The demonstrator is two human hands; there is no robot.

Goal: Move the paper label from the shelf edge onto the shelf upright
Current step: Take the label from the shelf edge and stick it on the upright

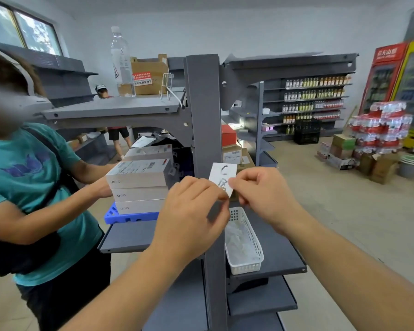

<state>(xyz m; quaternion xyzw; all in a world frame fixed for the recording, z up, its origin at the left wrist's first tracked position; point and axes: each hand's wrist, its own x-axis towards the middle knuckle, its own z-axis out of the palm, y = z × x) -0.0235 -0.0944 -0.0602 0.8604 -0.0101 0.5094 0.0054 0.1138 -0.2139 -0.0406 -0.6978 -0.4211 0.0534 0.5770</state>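
A small white paper label [222,176] with dark handwriting is held in the air in front of the grey shelf upright [205,111]. My left hand [194,211] pinches its lower left corner. My right hand [261,194] pinches its lower right edge. The label's top half overlaps the right side of the upright; whether it touches the metal I cannot tell. The grey shelf edge [127,248] runs below my left hand.
A person in a teal shirt [34,187] stands close on the left, holding a stack of white boxes [139,187] over a blue tray [129,217]. A white mesh basket [245,244] sits on the right shelf. A water bottle [121,60] and carton stand on top.
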